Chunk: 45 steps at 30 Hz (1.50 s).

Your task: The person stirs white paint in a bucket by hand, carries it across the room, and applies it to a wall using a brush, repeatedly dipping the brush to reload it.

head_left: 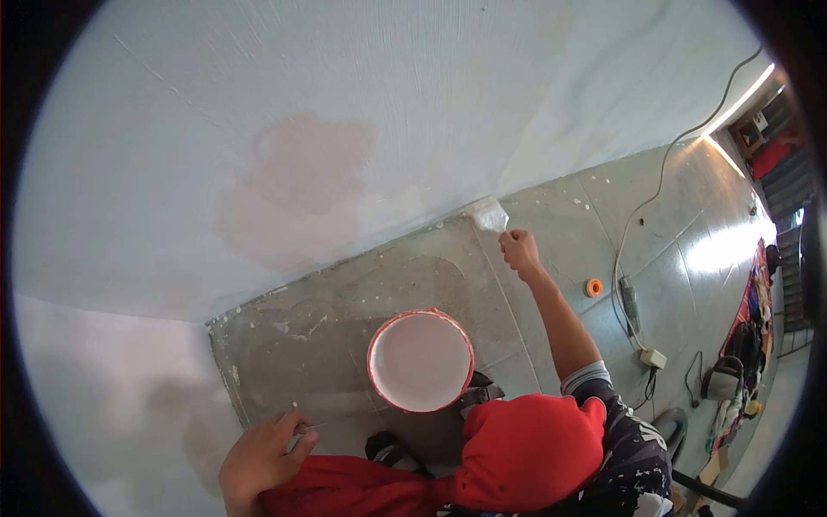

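Observation:
My right hand [519,252] is closed round the handle of a wide paintbrush [488,214]. Its white, paint-covered head touches the foot of the wall [431,112], where the wall meets the tiled floor [405,280]. Between my feet and the wall stands a bucket [420,360] with a red-smeared rim, holding white paint. At the lower left, near my red-clothed leg, my left hand [269,455] has loosely bent fingers, with the thumb apart from them. Nothing clearly shows in it.
A grey cable [618,258] runs down the right side to a white socket block [653,358]. An orange tape roll [593,288] and a grey tool [630,297] lie close by. Bags and other items [745,353] line the far right. Damp-looking patches mark the wall.

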Each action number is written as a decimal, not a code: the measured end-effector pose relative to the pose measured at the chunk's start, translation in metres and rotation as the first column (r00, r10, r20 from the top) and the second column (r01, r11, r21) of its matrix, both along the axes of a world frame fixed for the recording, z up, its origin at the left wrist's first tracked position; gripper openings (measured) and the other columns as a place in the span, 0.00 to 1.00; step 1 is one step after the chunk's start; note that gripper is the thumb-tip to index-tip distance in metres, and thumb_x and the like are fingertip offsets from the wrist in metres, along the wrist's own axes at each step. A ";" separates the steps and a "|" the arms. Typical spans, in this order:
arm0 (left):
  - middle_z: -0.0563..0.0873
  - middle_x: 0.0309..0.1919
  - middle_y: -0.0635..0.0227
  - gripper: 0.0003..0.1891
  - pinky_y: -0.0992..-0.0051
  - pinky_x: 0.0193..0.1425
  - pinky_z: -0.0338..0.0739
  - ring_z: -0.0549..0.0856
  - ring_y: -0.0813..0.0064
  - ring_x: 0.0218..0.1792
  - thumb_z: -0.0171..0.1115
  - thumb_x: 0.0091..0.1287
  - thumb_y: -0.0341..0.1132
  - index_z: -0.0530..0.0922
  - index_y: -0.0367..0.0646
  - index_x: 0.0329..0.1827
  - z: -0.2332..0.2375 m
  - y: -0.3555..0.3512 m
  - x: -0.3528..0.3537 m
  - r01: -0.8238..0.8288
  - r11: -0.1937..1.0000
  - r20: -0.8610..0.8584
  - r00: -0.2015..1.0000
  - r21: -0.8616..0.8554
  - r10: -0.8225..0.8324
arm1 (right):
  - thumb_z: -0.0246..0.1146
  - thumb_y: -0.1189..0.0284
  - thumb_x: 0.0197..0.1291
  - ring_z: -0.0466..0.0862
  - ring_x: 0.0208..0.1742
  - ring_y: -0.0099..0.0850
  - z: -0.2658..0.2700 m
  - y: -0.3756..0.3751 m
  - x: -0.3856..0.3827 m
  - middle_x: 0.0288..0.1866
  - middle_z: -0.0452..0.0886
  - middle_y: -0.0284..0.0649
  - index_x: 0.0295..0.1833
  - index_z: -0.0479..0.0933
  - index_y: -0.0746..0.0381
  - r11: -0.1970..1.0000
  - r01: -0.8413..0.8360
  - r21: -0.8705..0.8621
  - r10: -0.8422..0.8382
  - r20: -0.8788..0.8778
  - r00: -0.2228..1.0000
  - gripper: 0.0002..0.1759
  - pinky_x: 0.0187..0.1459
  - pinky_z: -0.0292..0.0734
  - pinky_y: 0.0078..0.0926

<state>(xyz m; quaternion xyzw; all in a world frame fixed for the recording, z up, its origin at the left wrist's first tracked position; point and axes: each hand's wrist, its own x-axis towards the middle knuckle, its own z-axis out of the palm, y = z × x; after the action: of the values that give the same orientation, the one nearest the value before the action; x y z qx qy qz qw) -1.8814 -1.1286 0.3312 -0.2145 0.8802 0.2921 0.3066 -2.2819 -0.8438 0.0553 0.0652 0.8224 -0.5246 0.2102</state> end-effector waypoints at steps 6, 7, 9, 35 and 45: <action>0.86 0.44 0.54 0.16 0.61 0.52 0.78 0.85 0.53 0.47 0.59 0.71 0.44 0.77 0.40 0.49 0.000 0.001 0.001 0.006 1.000 -0.013 1.000 -0.023 -0.007 | 0.59 0.66 0.64 0.68 0.16 0.17 0.102 0.001 -0.007 0.22 0.75 0.30 0.32 0.79 0.65 0.982 0.039 -0.187 -0.061 -0.109 0.992 0.13 0.15 0.57 0.19; 0.86 0.44 0.54 0.15 0.61 0.52 0.78 0.85 0.53 0.47 0.59 0.71 0.44 0.77 0.40 0.50 -0.002 0.001 0.001 0.003 1.000 -0.014 1.000 -0.022 -0.003 | 0.60 0.67 0.65 0.67 0.16 0.16 0.122 0.002 -0.001 0.23 0.74 0.29 0.35 0.79 0.64 0.938 0.078 -0.338 -0.111 -0.079 0.991 0.12 0.15 0.55 0.17; 0.86 0.44 0.54 0.16 0.61 0.52 0.78 0.85 0.53 0.47 0.59 0.71 0.44 0.77 0.40 0.50 -0.001 0.000 -0.004 0.011 1.000 -0.003 1.000 -0.013 -0.011 | 0.60 0.67 0.66 0.66 0.16 0.15 0.149 0.001 0.011 0.23 0.73 0.29 0.37 0.79 0.64 0.892 0.054 -0.449 -0.118 -0.116 0.986 0.11 0.15 0.54 0.15; 0.86 0.45 0.53 0.17 0.60 0.53 0.78 0.85 0.51 0.48 0.58 0.72 0.45 0.78 0.39 0.51 0.002 0.006 0.002 -0.024 0.998 0.057 0.998 -0.056 0.027 | 0.60 0.66 0.61 0.68 0.16 0.18 -0.012 -0.007 -0.021 0.22 0.73 0.30 0.28 0.76 0.60 0.999 0.027 0.024 -0.028 0.078 0.997 0.11 0.15 0.55 0.20; 0.83 0.52 0.40 0.31 0.59 0.60 0.77 0.84 0.47 0.55 0.58 0.69 0.54 0.70 0.32 0.60 -0.105 0.004 -0.062 0.055 0.968 0.082 0.994 0.243 -0.077 | 0.57 0.67 0.67 0.63 0.17 0.14 0.124 0.022 0.029 0.22 0.70 0.27 0.38 0.78 0.63 0.952 -0.120 -0.283 0.122 -0.010 0.992 0.10 0.16 0.54 0.15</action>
<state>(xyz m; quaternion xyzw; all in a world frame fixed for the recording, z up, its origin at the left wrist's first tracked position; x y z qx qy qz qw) -1.9430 -1.1243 0.2264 -0.1593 0.8301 0.3762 0.3796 -2.2529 -0.8218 0.1796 -0.0141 0.7405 -0.6227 0.2524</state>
